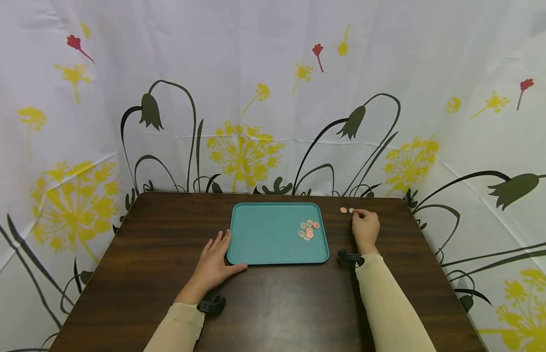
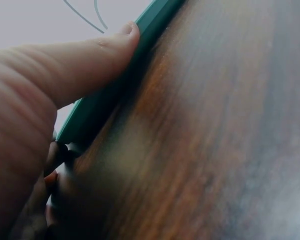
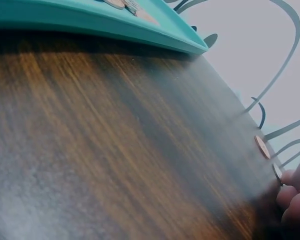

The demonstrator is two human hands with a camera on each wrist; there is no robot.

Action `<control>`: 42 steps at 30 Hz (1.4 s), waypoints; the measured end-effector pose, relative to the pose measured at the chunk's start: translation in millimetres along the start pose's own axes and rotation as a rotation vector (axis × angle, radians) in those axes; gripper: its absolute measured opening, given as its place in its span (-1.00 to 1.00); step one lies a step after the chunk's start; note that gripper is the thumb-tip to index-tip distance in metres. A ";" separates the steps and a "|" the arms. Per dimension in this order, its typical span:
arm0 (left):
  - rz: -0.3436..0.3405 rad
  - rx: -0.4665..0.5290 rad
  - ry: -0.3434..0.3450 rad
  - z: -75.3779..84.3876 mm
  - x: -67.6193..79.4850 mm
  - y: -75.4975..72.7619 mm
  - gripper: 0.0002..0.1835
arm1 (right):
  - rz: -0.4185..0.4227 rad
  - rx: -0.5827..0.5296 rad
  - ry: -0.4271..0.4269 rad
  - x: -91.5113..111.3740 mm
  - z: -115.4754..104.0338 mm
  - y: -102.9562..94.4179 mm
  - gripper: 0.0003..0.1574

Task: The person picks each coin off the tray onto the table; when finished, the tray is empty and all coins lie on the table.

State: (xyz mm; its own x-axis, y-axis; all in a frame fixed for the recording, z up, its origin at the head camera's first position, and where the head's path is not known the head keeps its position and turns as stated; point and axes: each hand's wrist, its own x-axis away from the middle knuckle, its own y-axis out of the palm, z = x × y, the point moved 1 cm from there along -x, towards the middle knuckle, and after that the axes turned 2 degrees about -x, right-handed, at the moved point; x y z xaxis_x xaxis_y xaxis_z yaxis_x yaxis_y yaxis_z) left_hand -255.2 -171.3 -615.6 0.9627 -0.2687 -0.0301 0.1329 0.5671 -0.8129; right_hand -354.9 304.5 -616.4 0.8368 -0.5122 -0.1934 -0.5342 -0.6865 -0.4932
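Observation:
A teal tray (image 1: 273, 234) lies on the dark wooden table, with several silver and copper coins (image 1: 309, 234) grouped toward its right side. At the tray's front left corner, my left hand (image 1: 215, 264) rests with its fingers spread. The left wrist view has the thumb (image 2: 105, 55) lying against the tray's edge (image 2: 155, 20). Right of the tray, near the table's back edge, my right hand (image 1: 366, 230) pinches the edge of a silver coin (image 3: 277, 171) with its fingertips. A copper coin (image 1: 343, 210) lies just left of that one on the table.
A white curtain (image 1: 273, 98) printed with flowers hangs behind the table (image 1: 281, 308) and along its sides. Each wrist wears a dark band, the right one (image 1: 349, 258) beside the tray's front right corner.

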 end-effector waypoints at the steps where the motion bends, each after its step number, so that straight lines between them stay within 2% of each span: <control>1: 0.001 0.001 -0.001 -0.2 0.1 -0.1 0.33 | -0.002 -0.003 -0.004 -0.5 0.1 0.6 -0.65; 4: 0.001 0.001 -0.005 -0.2 0.2 -0.6 0.32 | 0.009 -0.019 -0.044 -0.7 0.5 2.1 -0.67; 7: -0.001 0.000 -0.009 0.2 0.5 -0.9 0.32 | 0.036 -0.057 -0.126 1.6 1.8 2.0 -0.72; 10: -0.002 0.002 -0.012 0.8 1.1 -1.0 0.32 | 0.058 -0.148 -0.171 6.3 4.4 -1.2 -0.77; 16: -0.008 0.002 -0.011 3.3 1.7 1.9 0.32 | 0.044 -0.495 -0.096 17.1 12.6 -13.0 -0.73; 18: -0.014 0.005 -0.013 4.1 2.2 2.6 0.32 | 0.015 -0.567 -0.063 22.0 13.5 -16.0 -0.66; 20: -0.018 0.005 -0.014 4.1 2.7 3.0 0.32 | -0.017 -0.589 -0.037 28.7 12.5 -17.1 -0.62; 23: -0.012 0.000 -0.014 3.7 2.6 2.2 0.32 | -0.077 -0.563 -0.054 40.0 8.0 -13.1 -0.65; 25: 0.000 -0.001 -0.014 3.0 2.2 1.3 0.31 | -0.129 -0.513 -0.105 47.4 1.4 -7.4 -0.69; 29: 0.007 0.001 -0.016 2.0 1.8 0.2 0.31 | -0.286 -0.434 -0.227 61.2 -11.5 6.0 -0.74; 33: -0.003 -0.003 -0.016 1.2 1.2 1.6 0.32 | -0.432 -0.363 -0.289 70.7 -16.4 16.7 -0.76; 35: -0.007 -0.005 -0.015 1.0 0.8 2.4 0.33 | -0.464 -0.293 -0.304 72.3 -15.5 21.1 -0.77; 40: 0.002 -0.006 -0.011 0.9 0.7 1.5 0.32 | -0.485 -0.091 -0.313 72.5 -17.8 27.6 -0.78; 42: 0.009 -0.004 -0.011 1.3 1.0 0.5 0.31 | -0.505 -0.051 -0.313 72.2 -21.8 28.5 -0.79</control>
State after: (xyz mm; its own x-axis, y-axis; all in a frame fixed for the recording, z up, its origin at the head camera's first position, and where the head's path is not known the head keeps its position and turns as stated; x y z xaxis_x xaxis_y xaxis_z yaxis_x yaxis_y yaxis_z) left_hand -253.8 -170.3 -615.3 0.9664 -0.2551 -0.0306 0.1236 0.5660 -0.8151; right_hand -312.3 236.7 -625.9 0.9802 0.0552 -0.1901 -0.0596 -0.8335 -0.5493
